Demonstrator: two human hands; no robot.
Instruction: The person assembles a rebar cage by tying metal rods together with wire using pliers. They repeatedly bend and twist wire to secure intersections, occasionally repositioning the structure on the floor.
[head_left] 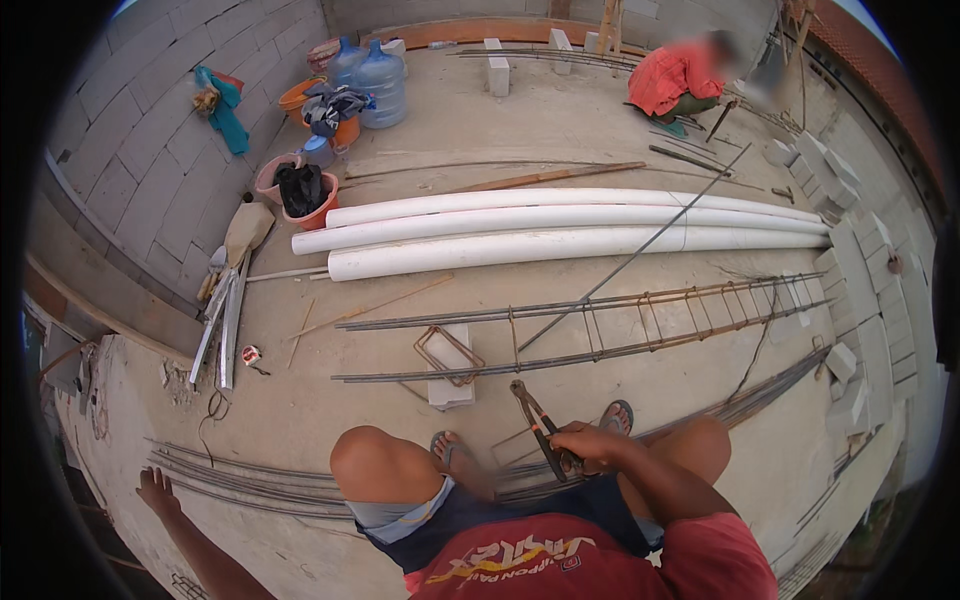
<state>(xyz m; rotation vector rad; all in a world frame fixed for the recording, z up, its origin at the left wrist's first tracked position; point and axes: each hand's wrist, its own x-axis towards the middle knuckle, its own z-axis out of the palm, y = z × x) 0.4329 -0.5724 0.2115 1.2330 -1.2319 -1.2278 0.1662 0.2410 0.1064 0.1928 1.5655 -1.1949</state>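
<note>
My right hand [590,442] grips the handles of dark pincers [538,417], jaws pointing up toward a rebar cage [590,330] lying across the concrete floor. The hand rests between my bent knees, above my sandalled feet. My left hand [157,492] is stretched out low to the left, fingers spread, flat near a bundle of thin steel rods [250,480] and holding nothing. A few loose square stirrups [450,352] lean on a grey block in front of me.
Three long white pipes [560,228] lie across the floor beyond the cage. Buckets and water jugs [380,80] stand at the back left by the block wall. A person in an orange shirt [680,78] crouches at the back right. Stacked blocks [860,290] line the right.
</note>
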